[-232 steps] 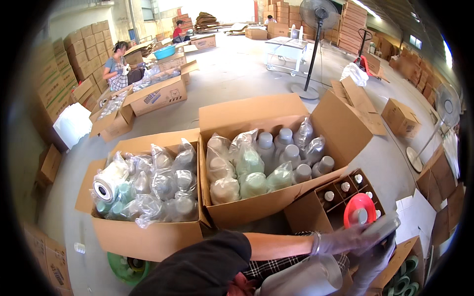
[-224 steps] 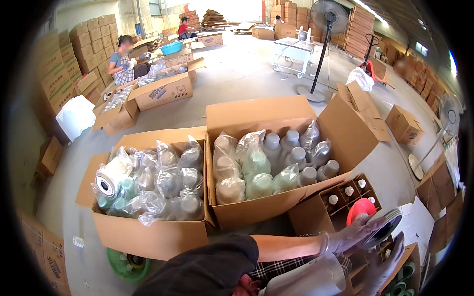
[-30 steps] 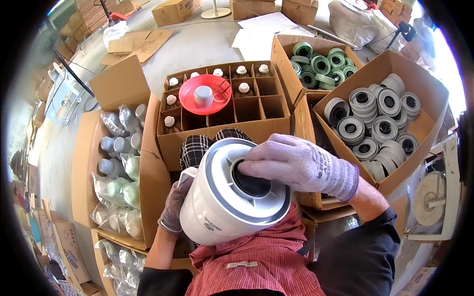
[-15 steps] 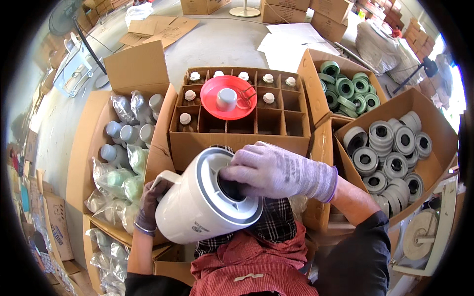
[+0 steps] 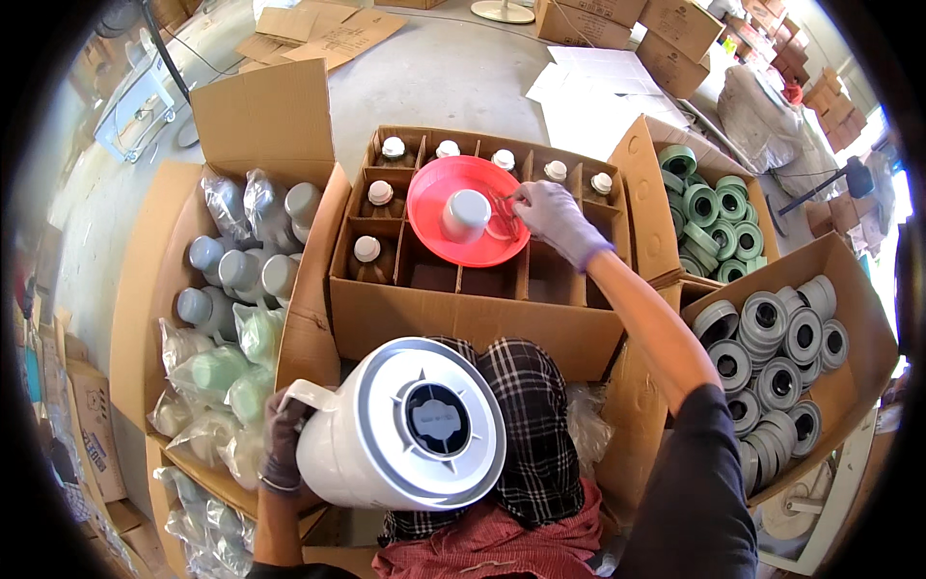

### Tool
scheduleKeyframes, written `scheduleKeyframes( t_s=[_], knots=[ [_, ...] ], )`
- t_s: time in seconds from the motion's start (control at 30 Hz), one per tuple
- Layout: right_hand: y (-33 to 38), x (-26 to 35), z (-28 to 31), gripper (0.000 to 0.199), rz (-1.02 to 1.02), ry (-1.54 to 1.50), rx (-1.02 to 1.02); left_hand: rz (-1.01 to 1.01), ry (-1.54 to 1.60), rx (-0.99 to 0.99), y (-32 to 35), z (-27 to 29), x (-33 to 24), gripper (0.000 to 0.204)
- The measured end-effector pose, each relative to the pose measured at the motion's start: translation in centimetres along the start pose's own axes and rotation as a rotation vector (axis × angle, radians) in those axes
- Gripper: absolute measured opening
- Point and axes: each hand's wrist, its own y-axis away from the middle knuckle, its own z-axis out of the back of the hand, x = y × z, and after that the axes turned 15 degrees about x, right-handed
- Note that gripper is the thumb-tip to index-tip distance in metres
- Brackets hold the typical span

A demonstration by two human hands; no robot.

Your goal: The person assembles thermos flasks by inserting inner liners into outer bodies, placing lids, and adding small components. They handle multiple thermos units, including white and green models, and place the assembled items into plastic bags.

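1. You're in a packing or assembly workshop, warehouse-like, with a bare concrete floor [image 5: 453, 77].
2. Open cardboard boxes [image 5: 251, 125] ring you, filled with bagged parts [image 5: 217, 367], green rings [image 5: 709, 207] and grey rings [image 5: 772, 338].
3. Flattened cartons [image 5: 323, 29] lie on the floor; a divided carton [image 5: 453, 309] holds bottles.

Brown divided carton [image 5: 453, 314] between open brown cartons [image 5: 849, 362]

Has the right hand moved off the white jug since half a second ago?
Yes. The right hand has left the white jug on the lap and reached forward to the red dish in the divided carton.
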Motion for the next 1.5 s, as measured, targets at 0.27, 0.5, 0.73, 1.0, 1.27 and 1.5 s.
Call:
scheduleKeyframes(
  t_s=[0.27,0.5,0.73,1.0,1.27,1.5],
  knots=[
    [-8.0,-1.7,-9.0,0.033,-0.309,0.288,0.129,0.037,0.328,-0.141,-0.4,-0.2,3.3,0.042],
    [-2.6,-2.4,-5.0,0.032,0.038,-0.846,-0.155,0.112,0.206,-0.042,-1.5,1.2,3.9,0.035],
    [9.0,5.6,1.0,0.028,0.359,-1.751,0.195,0.013,0.306,0.038,-4.0,0.0,4.7,0.034],
    [15.2,15.2,6.4,0.035,1.251,-0.127,0.032,0.261,0.443,0.374,-5.5,-2.3,1.4,0.033],
    [19.3,16.3,3.6,0.017,0.45,-0.414,0.111,-0.091,-0.143,0.025,-0.6,-0.4,0.5,0.029],
    [20.7,16.4,5.7,0.016,0.269,-1.477,0.313,-0.145,0.004,-0.242,1.5,-2.0,0.6,0.03]
  ],
)
